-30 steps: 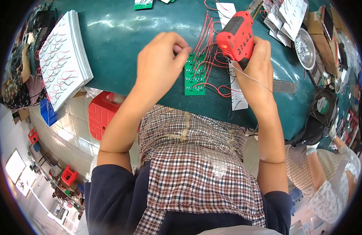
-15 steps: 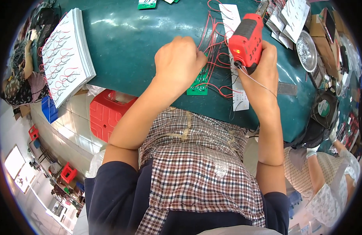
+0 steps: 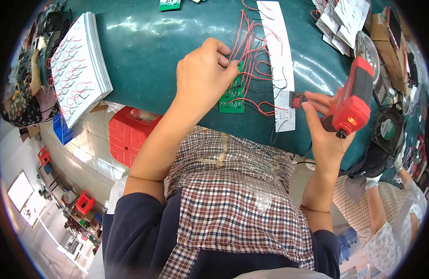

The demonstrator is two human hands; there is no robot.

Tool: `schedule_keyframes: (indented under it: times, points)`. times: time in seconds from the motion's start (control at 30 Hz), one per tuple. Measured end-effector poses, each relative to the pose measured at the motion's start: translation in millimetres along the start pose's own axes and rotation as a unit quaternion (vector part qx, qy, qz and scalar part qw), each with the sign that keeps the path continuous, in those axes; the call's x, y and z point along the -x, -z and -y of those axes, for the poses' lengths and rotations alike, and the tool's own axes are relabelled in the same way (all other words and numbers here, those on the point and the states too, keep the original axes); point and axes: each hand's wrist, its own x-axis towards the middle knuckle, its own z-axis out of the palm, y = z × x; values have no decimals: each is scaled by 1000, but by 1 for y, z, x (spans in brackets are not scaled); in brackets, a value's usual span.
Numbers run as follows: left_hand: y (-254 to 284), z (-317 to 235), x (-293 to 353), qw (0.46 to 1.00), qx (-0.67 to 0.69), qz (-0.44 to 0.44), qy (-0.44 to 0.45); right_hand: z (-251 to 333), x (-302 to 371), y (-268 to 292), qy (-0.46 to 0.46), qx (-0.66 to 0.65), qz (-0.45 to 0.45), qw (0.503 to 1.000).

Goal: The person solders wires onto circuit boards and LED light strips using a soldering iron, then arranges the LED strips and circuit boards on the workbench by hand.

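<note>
My left hand is closed, fingers curled and thumb near the index, over the upper end of a green circuit board. Whatever it pinches is hidden among the red and black wires. These wires run from the board to a white perforated strip beside it. A red and black soldering gun, its rear light lit, rests in my right hand, tilted away from the board. The thumb and fingertips of that hand also meet a small dark flat piece at the white strip's edge.
On the left stands a stack of white sheets with wire loops. More wired sheets, a round metal dish and a black fan lie right. A red stool stands below the green table. Another person sits at right.
My right hand has swung the soldering gun right and toward me, away from the wires, and its fingertips now meet the dark piece. The left hand's fingers have loosened slightly from a tighter fist.
</note>
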Motion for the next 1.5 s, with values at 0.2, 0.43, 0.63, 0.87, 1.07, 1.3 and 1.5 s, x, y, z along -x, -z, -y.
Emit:
schedule_keyframes:
  times: [0.2, 0.43, 0.63, 0.87, 1.07, 1.3, 1.5]
  points:
    - [3, 2, -2, 1000, -19, 1, 3, -2, 11, 4, 23, -20, 25, 999]
    - [5, 1, -9, 977, 208, -6, 52, -1, 22, 13, 37, -28, 33, 998]
    - [0, -24, -23, 936, 345, 58, 50, -9, 40, 24, 11, -13, 55, 998]
    - [-22, -26, -24, 990, 111, 63, -56, -27, 69, 32, -57, -111, 45, 991]
    - [-27, -25, -22, 994, 50, 21, -97, -42, 74, 33, -78, 83, 26, 993]
    - [-29, -23, -18, 992, 49, -3, -112, -42, 66, 29, -21, 114, 52, 992]
    - [-31, -22, -17, 991, 30, -18, -128, -40, 64, 25, -58, 121, 28, 991]
